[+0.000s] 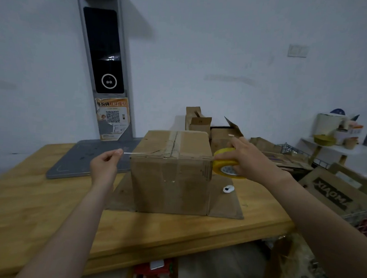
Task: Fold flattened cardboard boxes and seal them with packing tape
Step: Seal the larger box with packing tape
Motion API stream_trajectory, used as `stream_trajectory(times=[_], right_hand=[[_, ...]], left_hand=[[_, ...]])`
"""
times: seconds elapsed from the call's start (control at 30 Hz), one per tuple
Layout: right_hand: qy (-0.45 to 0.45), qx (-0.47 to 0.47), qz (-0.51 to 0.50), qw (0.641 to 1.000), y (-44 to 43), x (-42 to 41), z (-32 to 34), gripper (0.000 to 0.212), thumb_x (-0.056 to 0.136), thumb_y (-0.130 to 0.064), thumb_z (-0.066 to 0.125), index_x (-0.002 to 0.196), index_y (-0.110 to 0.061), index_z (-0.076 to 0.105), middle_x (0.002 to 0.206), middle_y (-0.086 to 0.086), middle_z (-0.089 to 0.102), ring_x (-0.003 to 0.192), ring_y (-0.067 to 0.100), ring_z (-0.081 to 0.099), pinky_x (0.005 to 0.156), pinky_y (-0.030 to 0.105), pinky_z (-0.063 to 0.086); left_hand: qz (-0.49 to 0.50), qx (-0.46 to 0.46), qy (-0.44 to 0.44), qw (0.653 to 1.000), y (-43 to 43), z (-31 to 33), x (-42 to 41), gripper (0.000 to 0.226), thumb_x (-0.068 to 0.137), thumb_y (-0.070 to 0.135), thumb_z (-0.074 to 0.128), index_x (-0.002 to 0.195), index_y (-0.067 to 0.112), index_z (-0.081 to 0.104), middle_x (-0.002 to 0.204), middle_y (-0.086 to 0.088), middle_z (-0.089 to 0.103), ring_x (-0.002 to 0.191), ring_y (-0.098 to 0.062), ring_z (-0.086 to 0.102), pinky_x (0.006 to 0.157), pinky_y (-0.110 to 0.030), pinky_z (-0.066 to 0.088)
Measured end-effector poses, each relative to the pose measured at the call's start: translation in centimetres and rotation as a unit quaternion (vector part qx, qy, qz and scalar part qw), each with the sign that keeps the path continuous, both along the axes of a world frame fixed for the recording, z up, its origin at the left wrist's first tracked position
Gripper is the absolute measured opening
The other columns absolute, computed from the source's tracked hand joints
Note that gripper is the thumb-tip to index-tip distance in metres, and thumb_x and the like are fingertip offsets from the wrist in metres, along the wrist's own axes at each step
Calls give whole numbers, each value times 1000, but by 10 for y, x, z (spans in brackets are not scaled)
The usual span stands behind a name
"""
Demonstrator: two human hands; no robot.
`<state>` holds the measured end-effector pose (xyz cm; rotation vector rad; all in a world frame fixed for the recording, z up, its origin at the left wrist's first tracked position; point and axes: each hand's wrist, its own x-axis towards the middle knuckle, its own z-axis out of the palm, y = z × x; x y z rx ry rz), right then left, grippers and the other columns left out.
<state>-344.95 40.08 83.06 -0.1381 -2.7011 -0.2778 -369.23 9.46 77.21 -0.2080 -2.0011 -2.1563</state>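
Hands: left hand pinches the free end of the clear tape strip; right hand grips the yellow packing-tape roll | brown cardboard box upright mid wooden worktop, strip across its near top edge | risk: uneven pull likely twists or wrinkles the strip; it lands crooked.

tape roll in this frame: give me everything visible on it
The tape roll is yellowish packing tape on a core with a pale printed label inside. The right hand grips it from above, tilted, open face toward the camera, at the upper right corner of the cardboard box. A clear strip runs from it along the box's top front edge to the left hand, which pinches the free end.
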Motion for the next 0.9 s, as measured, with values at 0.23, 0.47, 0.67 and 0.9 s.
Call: stream_trajectory(times=[0.23, 0.47, 0.67, 0.9], right_hand=[[-13, 3, -1, 1000, 4, -5, 0, 62, 92, -21, 73, 137, -58, 51, 120, -1, 43, 106, 14, 34, 88, 31, 39], [7, -9, 20, 1000, 10, -7, -6, 62, 88, -17, 76, 132, -57, 57, 106, -3, 40, 96, 10, 27, 81, 29, 32], [3, -20, 9, 1000, 11, -9, -7, 61, 89, -20, 75, 134, -56, 55, 114, 1, 45, 100, 11, 28, 83, 32, 39], [7, -14, -14, 1000, 10, -14, -9, 60, 88, -21, 76, 135, -53, 56, 122, 2, 47, 109, 18, 37, 89, 34, 42]], left_hand=[[-9, -6, 6, 1000, -5, -7, 0, 6, 91, 35, 75, 93, 30, 76, 94, 12, 75, 102, -27, 69, 94, -50, 55], [-26, -1, -6, 1000, -3, -8, -6, 3, 93, 34, 74, 91, 31, 75, 97, 11, 75, 86, -13, 66, 94, -45, 55], [-47, 25, -45, 998, 5, -16, -15, 7, 95, 37, 71, 97, 31, 75, 104, 7, 74, 66, -12, 48, 60, -31, 43], [-79, 76, -98, 989, 29, -26, -6, 21, 98, 40, 66, 108, 25, 77, 70, 6, 61, 60, -12, 47, 58, -31, 43]])
